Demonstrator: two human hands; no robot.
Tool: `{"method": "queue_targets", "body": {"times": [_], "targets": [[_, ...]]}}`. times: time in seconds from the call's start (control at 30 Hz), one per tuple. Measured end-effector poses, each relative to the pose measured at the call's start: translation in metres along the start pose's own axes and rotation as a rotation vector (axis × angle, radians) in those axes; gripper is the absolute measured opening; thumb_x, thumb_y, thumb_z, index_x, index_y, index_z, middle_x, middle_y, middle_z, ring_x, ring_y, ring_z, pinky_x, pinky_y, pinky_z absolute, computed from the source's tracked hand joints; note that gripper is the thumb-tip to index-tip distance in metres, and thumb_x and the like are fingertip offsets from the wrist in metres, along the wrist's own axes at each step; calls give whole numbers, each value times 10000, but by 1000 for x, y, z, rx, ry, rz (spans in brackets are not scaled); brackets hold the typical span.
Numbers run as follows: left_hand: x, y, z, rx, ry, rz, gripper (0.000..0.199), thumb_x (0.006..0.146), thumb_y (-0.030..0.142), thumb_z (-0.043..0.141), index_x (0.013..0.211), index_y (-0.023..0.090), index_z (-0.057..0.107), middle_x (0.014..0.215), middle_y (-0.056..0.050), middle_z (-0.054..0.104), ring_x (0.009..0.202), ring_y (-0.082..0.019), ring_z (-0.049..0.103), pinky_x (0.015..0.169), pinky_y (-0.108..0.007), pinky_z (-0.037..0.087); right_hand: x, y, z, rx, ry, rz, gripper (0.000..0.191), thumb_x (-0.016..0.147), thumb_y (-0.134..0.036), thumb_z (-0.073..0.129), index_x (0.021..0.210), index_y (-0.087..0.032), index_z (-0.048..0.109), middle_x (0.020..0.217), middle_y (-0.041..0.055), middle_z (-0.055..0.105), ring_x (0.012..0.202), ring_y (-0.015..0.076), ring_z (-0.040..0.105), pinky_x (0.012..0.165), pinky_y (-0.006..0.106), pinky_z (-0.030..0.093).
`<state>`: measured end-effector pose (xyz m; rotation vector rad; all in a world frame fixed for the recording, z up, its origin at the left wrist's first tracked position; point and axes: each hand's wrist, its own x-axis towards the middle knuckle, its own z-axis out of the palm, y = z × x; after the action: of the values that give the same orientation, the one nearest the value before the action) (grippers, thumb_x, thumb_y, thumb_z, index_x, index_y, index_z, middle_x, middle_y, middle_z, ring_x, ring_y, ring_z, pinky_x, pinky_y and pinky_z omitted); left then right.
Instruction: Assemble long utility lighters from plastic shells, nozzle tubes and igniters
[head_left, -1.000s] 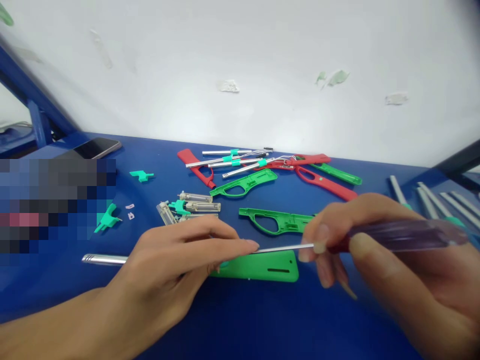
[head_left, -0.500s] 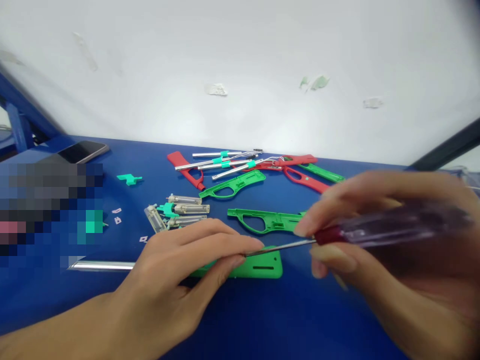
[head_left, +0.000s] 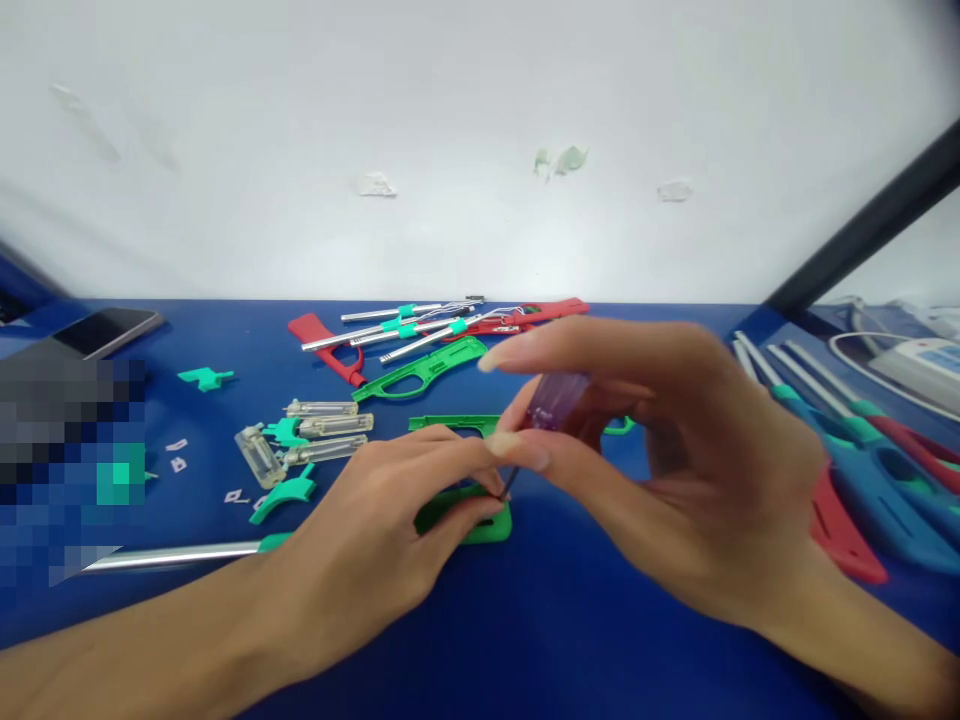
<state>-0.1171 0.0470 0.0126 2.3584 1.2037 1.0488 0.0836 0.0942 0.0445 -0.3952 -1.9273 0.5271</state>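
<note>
My left hand (head_left: pixel 375 535) is closed over a long-nosed gas lighter, pressing it to the table. The lighter's green handle end (head_left: pixel 495 528) sticks out past my fingers, and its silver tube (head_left: pixel 176 555) runs out to the left. In my right hand (head_left: pixel 675 470) is a screwdriver (head_left: pixel 553 402) with a clear purple handle, gripped between thumb and fingers while the index finger is raised. Its thin shaft slants down to my left fingertips at the green handle. Whether the tip is inside the casing is hidden.
Clear fuel tanks (head_left: pixel 322 408) and teal triggers (head_left: pixel 285 495) lie to the left. Further back are silver tubes (head_left: pixel 424 342), green half-shells (head_left: pixel 427 370) and red half-shells (head_left: pixel 326 345). Whole lighters (head_left: pixel 870 470) lie at right. A phone (head_left: pixel 109 332) rests back left.
My right hand has moved left, and the screwdriver has tipped from nearly level to steep. The view has shifted right, bringing the lighters there into sight. My left hand still holds the lighter.
</note>
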Motion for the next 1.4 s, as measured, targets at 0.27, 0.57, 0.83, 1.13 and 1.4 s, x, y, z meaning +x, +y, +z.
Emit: {"method": "queue_targets", "body": {"times": [0.27, 0.57, 0.83, 1.13, 1.4], "targets": [[-3, -6, 2, -1, -1, 36, 198, 970, 104, 644, 1052, 284, 634, 934, 78, 753, 863, -105, 710, 779, -196, 544, -2, -2, -2, -99, -131, 27, 315, 1011, -197, 668, 1322, -244, 690, 1146, -11, 786, 823, 101, 728, 709, 218, 611], [-3, 2, -3, -68, -32, 3, 203, 1000, 109, 586, 1044, 295, 653, 916, 111, 729, 800, -52, 676, 756, -143, 513, 4, -5, -4, -31, -95, 81, 246, 960, -174, 748, 1196, -244, 741, 1106, -31, 771, 840, 101, 673, 671, 242, 556], [-3, -2, -1, -76, -67, 17, 183, 1040, 150, 544, 1008, 274, 675, 927, 80, 712, 838, -71, 675, 781, -173, 518, 4, -8, -6, 43, -187, 101, 344, 1046, -204, 620, 1385, -220, 671, 1216, 29, 739, 943, 136, 666, 644, 256, 562], [-3, 1, -2, -87, -25, 26, 164, 1018, 132, 564, 974, 267, 647, 949, 70, 705, 835, -80, 679, 779, -169, 542, 2, -11, 7, 56, 33, 107, 141, 874, -183, 846, 985, -243, 782, 850, -33, 735, 663, 107, 534, 504, 244, 481], [-2, -2, -1, -76, -64, 7, 210, 1013, 104, 562, 1027, 284, 667, 985, 85, 722, 873, -69, 686, 805, -149, 525, -1, -12, 3, 179, -5, 275, 222, 1019, -216, 663, 1182, -342, 749, 1083, -26, 754, 452, 46, 455, 330, 226, 363]]}}
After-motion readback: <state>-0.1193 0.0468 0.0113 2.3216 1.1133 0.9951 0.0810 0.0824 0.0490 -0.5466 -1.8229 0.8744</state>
